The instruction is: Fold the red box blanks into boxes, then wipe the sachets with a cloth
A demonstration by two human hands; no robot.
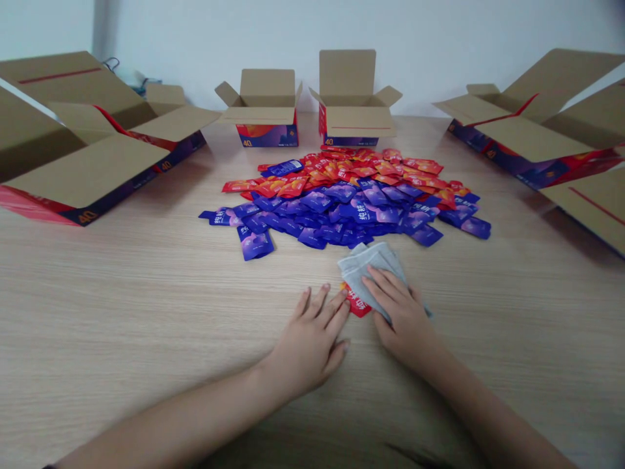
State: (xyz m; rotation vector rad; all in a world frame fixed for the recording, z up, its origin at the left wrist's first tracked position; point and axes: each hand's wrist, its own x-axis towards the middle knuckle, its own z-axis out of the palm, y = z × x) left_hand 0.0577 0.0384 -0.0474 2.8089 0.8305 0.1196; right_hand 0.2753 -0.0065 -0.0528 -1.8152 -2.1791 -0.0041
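Observation:
My right hand (407,319) presses on a folded light grey cloth (359,262), its fingers lying over the top and its thumb at the near edge. Under the cloth's left side, a red packet (358,305) with white lettering lies on the table, partly covered. My left hand (312,342) rests palm down with fingers outstretched, the fingertips touching the packet's left edge. Beyond both hands spreads a heap of packets, blue-purple packets (336,212) in front and red packets (336,170) behind.
Two open cardboard boxes, a left one (267,135) and a right one (349,140), stand behind the heap. More open boxes flank the table at left (117,195) and right (527,170), flaps reaching inward. The wooden table (122,312) extends around everything, with a pale wall behind.

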